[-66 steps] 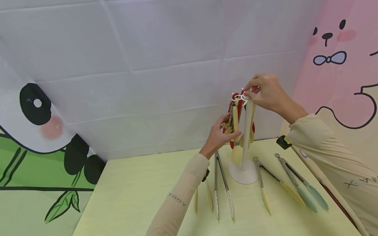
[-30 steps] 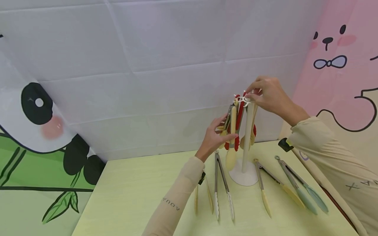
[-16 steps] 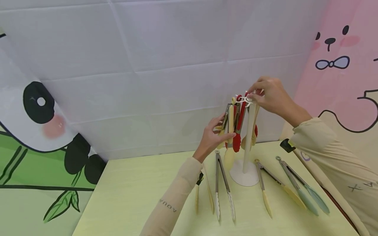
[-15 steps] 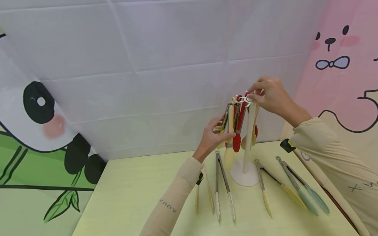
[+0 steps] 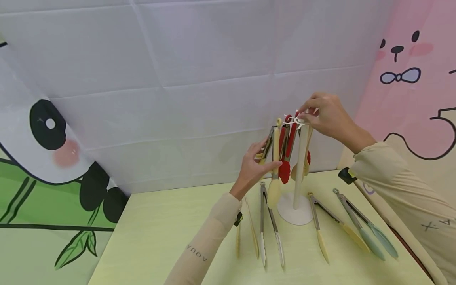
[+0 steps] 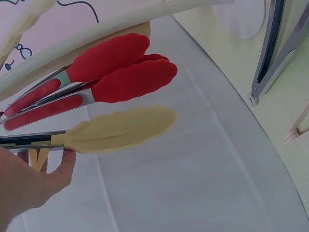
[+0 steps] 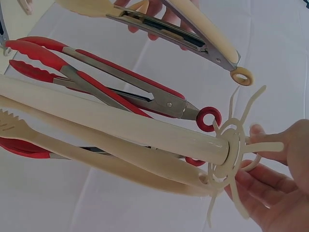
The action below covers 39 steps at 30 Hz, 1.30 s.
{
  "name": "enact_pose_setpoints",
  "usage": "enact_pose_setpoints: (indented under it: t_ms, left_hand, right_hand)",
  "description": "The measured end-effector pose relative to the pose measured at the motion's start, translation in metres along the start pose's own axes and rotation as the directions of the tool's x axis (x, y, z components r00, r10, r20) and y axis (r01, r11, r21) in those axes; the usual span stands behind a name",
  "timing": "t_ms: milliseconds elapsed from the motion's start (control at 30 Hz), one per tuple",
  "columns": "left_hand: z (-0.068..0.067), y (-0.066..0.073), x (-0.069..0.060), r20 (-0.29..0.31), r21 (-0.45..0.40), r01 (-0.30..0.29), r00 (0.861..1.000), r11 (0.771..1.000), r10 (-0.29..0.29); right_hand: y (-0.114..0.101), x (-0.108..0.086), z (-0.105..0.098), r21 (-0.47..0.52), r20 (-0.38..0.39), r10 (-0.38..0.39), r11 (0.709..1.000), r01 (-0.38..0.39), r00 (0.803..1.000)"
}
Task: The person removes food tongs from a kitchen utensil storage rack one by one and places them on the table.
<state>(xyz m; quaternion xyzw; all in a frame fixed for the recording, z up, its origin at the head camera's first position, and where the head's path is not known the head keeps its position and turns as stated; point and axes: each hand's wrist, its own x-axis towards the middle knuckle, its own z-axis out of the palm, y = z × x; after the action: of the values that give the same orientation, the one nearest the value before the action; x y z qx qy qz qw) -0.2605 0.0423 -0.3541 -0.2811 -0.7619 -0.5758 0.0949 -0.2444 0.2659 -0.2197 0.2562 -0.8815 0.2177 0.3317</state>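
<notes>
Cream tongs (image 5: 276,147), pinched by the left hand (image 5: 253,168), run nearly vertical, tips down, left of the white utensil stand (image 5: 298,184), whose hooked top the right hand (image 5: 325,113) pinches.

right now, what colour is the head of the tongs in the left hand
Pale yellow; the tongs' head shows best in the left wrist view.

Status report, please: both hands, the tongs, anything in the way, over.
Left hand gripping cream tongs, ring off the hooks. Right hand holding white stand by its top. Red tongs hang close beside; nothing plainly blocking.
</notes>
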Motion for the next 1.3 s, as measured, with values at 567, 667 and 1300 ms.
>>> enact_pose_setpoints:
  t_ms: [567, 667, 1300]
  left_hand:
    - [-0.01, 0.005, -0.018, -0.067, 0.101, 0.082, 0.995, 0.992, -0.076]
    - [-0.014, 0.003, -0.02, -0.079, 0.112, 0.094, 0.993, 0.989, -0.085]
    - [-0.029, 0.005, -0.031, -0.176, 0.114, 0.182, 0.971, 0.977, -0.161]
  right_hand:
    - [0.0, 0.001, 0.002, 0.005, 0.009, -0.013, 1.0, 0.013, 1.0]
    - [0.0, 0.002, 0.001, 0.007, 0.012, -0.006, 1.0, 0.006, 1.0]
    - [0.001, 0.002, -0.001, 0.01, 0.011, -0.005, 1.0, 0.004, 1.0]
